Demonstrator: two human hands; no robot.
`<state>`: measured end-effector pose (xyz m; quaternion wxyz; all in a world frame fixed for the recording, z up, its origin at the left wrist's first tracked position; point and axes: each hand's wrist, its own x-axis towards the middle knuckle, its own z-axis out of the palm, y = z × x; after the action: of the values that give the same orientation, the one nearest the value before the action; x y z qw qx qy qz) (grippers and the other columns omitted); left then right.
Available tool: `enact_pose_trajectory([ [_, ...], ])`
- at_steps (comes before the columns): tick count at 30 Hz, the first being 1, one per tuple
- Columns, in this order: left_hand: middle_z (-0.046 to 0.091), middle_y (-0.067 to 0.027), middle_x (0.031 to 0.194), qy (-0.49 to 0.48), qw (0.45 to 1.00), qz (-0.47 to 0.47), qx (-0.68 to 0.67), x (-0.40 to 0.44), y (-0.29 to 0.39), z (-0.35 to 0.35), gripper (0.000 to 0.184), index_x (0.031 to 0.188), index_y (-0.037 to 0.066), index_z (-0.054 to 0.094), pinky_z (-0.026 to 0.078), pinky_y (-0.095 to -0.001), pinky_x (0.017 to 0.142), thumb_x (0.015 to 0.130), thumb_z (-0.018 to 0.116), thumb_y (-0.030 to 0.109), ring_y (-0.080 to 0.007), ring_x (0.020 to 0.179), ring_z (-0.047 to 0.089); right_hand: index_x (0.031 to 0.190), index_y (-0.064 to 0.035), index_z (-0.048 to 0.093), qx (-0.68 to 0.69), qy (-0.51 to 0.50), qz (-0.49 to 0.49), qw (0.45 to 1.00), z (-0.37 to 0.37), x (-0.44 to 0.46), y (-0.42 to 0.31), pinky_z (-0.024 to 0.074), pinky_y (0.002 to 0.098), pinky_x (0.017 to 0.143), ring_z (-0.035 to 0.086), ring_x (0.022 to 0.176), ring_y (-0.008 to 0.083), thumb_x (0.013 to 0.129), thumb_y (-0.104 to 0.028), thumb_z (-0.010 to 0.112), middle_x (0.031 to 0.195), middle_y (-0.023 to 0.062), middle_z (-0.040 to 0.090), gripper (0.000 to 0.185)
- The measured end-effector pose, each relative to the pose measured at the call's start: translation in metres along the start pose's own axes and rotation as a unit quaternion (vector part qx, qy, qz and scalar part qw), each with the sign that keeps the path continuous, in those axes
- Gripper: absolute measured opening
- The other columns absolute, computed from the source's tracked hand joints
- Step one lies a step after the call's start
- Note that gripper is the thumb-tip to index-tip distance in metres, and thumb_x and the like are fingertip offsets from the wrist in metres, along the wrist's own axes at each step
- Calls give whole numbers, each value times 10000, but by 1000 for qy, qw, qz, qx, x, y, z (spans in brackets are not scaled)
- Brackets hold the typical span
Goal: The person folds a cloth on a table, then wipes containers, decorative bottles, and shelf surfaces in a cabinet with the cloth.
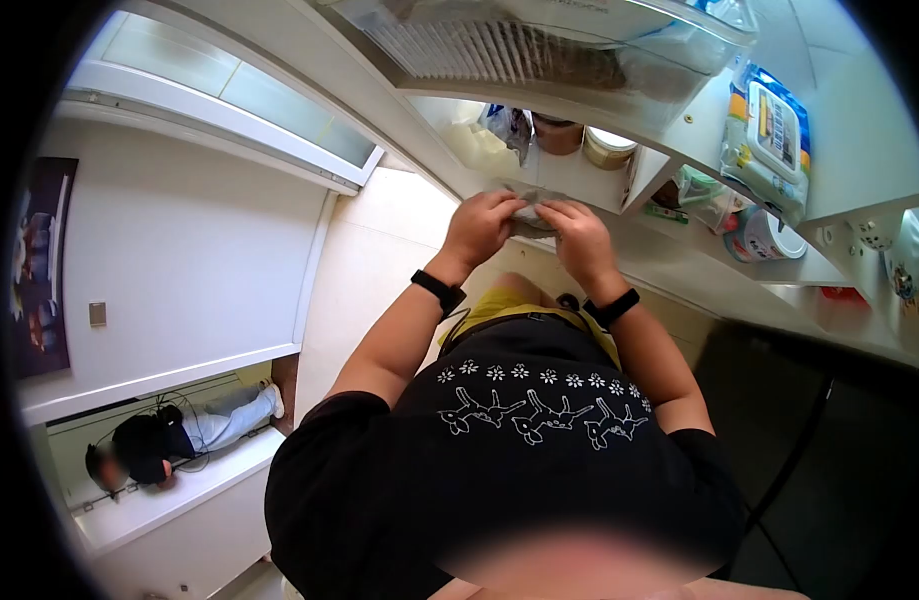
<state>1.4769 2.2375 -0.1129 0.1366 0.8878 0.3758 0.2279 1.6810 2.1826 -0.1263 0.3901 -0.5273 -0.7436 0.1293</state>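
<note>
- Head view: fingers of the left hand (477, 230) and right hand (584, 242) clamped on one grey cloth (534, 218).
- Cloth gripped, bunched, not set down; remaining handling cannot be judged.
- Shelf (591, 184) just beside: two tubs (609, 150) (contents unverified).
- Farther: one wipes pack (776, 130), one person (149, 447).

A dark picture (44, 265) and another person (169, 440) show at left.
</note>
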Motion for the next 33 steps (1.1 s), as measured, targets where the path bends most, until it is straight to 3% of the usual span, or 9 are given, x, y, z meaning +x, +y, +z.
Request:
enact_pose_trajectory([
  [3, 658, -107, 1127, 45, 997, -36, 47, -9, -11, -9, 388, 1127, 93, 677, 520, -413, 867, 750, 631, 11, -321, 1002, 629, 1059, -120, 718, -41, 37, -78, 995, 17, 15, -10, 476, 409, 941, 630, 1051, 254, 766, -31, 611, 1121, 35, 699, 324],
  [6, 565, -134, 1327, 69, 985, -89, 127, -7, -29, -8, 494, 1278, 51, 585, 475, -449, 959, 784, 610, 41, -359, 1144, 560, 1146, -133, 681, -72, 15, -75, 995, 38, 33, -12, 405, 405, 1002, 589, 1122, 223, 804, -46, 587, 1212, 19, 661, 365],
  [8, 555, -134, 1346, 49, 981, -95, 163, -5, -50, 13, 508, 1298, 38, 570, 476, -448, 960, 791, 610, 54, -361, 1149, 558, 1212, -137, 638, -151, -16, -62, 986, 57, 36, 1, 350, 412, 1037, 527, 1205, 209, 859, -98, 544, 1291, 27, 600, 367],
  [10, 512, -130, 1412, -7, 969, -157, 190, 0, -46, 25, 562, 1357, 20, 523, 477, -445, 969, 804, 605, 81, -375, 1157, 556, 1208, -132, 640, -163, -13, -66, 984, 68, 35, 6, 353, 415, 1033, 521, 1211, 211, 857, -97, 542, 1301, 32, 593, 366],
  [22, 463, -131, 1472, -42, 970, -185, 153, 14, -45, 17, 550, 1379, 1, 491, 495, -443, 922, 841, 553, 97, -369, 1048, 607, 1182, -138, 649, -126, -3, -43, 991, 76, 39, 8, 377, 419, 998, 533, 1172, 214, 831, -77, 549, 1312, 29, 590, 370],
  [27, 499, -235, 1401, -33, 974, -144, 173, 9, -42, 25, 526, 1323, -63, 516, 502, -440, 915, 825, 566, 100, -389, 1056, 609, 1154, -142, 666, -102, 5, -35, 994, 66, 35, 11, 394, 421, 976, 564, 1115, 237, 812, -65, 557, 1271, 32, 627, 367],
  [28, 572, -249, 1278, -6, 978, -129, 164, 10, -25, 19, 499, 1260, -93, 550, 528, -452, 873, 797, 578, 91, -414, 1010, 629, 1145, -143, 679, -94, -3, -21, 995, 58, 32, 10, 407, 415, 965, 579, 1088, 249, 800, -45, 554, 1252, 31, 646, 380],
  [29, 607, -234, 1146, -35, 979, -150, 137, 11, -8, 11, 425, 1190, -58, 599, 533, -461, 839, 793, 595, 95, -412, 969, 629, 1136, -144, 693, -87, -13, -7, 996, 51, 27, 10, 419, 408, 954, 594, 1061, 261, 788, -26, 551, 1233, 30, 665, 394],
  [33, 603, -197, 1028, -60, 987, -139, 57, -13, 3, 31, 287, 1067, 25, 646, 532, -470, 792, 792, 632, 104, -408, 904, 623, 1068, -146, 717, -93, -72, 25, 993, 23, -7, 11, 417, 426, 947, 592, 1045, 268, 774, -14, 568, 1170, 23, 690, 355],
])
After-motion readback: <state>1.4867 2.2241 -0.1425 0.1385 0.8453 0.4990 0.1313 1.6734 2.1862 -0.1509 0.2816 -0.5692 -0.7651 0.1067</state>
